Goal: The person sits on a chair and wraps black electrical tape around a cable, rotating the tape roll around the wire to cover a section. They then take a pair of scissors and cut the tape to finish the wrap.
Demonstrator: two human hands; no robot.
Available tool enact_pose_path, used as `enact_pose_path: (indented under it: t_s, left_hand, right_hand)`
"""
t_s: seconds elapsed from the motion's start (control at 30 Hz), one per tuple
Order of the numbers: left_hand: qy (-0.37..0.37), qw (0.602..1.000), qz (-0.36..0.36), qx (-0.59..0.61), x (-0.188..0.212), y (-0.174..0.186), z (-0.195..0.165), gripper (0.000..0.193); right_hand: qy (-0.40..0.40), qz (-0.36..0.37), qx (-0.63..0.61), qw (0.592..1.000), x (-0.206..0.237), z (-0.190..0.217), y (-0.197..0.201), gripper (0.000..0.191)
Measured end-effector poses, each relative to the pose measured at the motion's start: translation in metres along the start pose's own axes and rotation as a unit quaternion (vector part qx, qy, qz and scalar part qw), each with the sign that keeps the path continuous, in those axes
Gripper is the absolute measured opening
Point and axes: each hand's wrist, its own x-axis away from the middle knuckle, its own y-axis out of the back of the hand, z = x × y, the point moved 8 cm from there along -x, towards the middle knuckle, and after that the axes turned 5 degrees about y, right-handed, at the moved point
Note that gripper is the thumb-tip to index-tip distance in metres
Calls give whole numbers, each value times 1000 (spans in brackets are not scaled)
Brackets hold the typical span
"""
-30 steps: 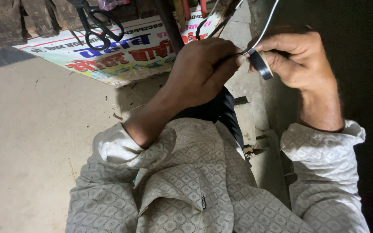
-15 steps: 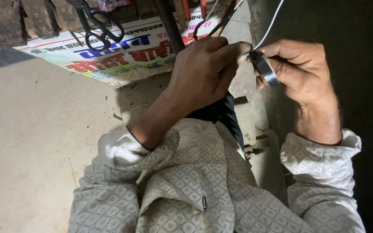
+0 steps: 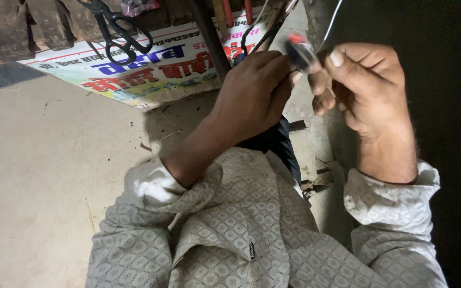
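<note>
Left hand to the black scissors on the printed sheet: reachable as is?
Probably yes, but not freely. The left hand is pinched with the right hand on a small dark roll. The floor toward the scissors looks open, but it would have to let go first.

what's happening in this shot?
A person in a patterned shirt holds both hands together in front of them. The left hand and right hand pinch a small dark object, blurred, with a thin white wire running up from it. Black scissors lie on a printed paper sheet on the concrete floor.
</note>
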Motion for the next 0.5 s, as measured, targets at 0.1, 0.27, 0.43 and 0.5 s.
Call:
enact_pose_path:
  t_s: [0.1, 0.27, 0.43, 0.5]
  left_hand:
    - [-1, 1000, -12, 3, 0, 2, -2, 18]
    - [38, 998, 15, 38, -11, 4, 1, 28]
    - [107, 987, 44, 112, -17, 4, 16, 44]
    - [126, 983, 56, 123, -18, 0, 20, 43]
  right_hand:
    - [-8, -14, -3, 1000, 2, -1, -1, 22]
    - [120, -48, -17, 992, -9, 0, 22, 11]
    - [158, -12, 15, 987, -20, -20, 22, 7]
    - [155, 61, -32, 986, -23, -23, 9, 21]
